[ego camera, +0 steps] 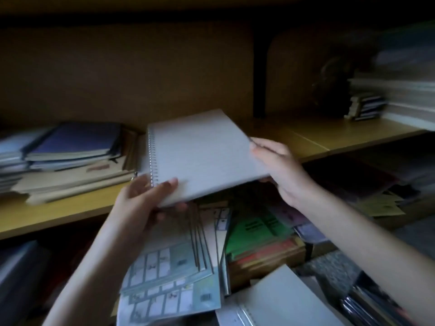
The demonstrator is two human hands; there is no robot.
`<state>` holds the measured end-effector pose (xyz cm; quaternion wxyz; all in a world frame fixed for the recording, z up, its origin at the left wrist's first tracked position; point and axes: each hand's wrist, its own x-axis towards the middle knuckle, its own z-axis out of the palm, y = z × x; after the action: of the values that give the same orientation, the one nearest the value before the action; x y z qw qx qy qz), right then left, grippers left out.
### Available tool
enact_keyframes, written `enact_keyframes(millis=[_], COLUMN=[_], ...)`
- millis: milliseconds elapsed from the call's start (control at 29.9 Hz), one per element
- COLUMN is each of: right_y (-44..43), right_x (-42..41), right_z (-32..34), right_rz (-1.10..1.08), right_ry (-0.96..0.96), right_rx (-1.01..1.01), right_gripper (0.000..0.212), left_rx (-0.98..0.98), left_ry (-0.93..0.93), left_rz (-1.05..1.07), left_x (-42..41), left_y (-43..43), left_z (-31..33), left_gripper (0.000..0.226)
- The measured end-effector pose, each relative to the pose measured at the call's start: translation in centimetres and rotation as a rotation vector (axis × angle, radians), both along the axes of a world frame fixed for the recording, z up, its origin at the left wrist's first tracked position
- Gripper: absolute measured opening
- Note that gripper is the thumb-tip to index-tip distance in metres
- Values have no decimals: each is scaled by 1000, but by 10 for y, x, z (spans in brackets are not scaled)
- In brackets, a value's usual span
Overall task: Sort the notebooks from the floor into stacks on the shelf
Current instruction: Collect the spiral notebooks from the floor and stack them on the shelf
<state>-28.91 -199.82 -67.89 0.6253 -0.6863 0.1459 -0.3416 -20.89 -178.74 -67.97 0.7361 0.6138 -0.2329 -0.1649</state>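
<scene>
Because a spiral-bound notebook (202,151) this broad would sag if it were held by one corner, both hands carry it. The left hand (143,203) pinches the near corner by the wire coil, with the thumb flat on the grey cover and the fingers curled beneath. The right hand (280,168) clamps the opposite long edge, thumb on top and fingers underneath. The hands are therefore well apart, one at each side of the cover.

Both forearms reach forward and up from the bottom of the view, and the left hand sits lower than the right. The notebook lies nearly flat, with its far end raised and already over the front edge of the wooden shelf (329,137). I cannot tell whether it touches anything there. It appears to hover just beside the left stack of notebooks (70,170), which is topped by a dark blue notebook (77,140).

I judge the step in hand to be choosing a stack for it. Further right on the shelf stands a taller stack (404,100), which is blurred. Below the hands the floor pile (179,274) lies fanned out and not yet sorted, with a green notebook (256,231) among it.
</scene>
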Motion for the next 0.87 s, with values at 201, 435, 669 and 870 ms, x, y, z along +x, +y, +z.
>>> enact_keyframes(millis=[201,435,669,870], right_y=[13,2,-3,-1], right_x=[25,26,66,100], right_z=[-2,-5,10,-3], right_rz=[151,357,88,-237], right_ry=[186,196,66,281], right_rx=[95,-218,-324,-526], right_gripper=[52,57,30,40], left_rx=[281,810,728,808], left_ry=[-120,-1144,-1247,-1081], left_rz=[213,471,583,655], left_x=[24,34,55,80], left_y=[10,15,-11,-23], left_z=[-1,-23,-6,-1], left_gripper=[74,44,23,13])
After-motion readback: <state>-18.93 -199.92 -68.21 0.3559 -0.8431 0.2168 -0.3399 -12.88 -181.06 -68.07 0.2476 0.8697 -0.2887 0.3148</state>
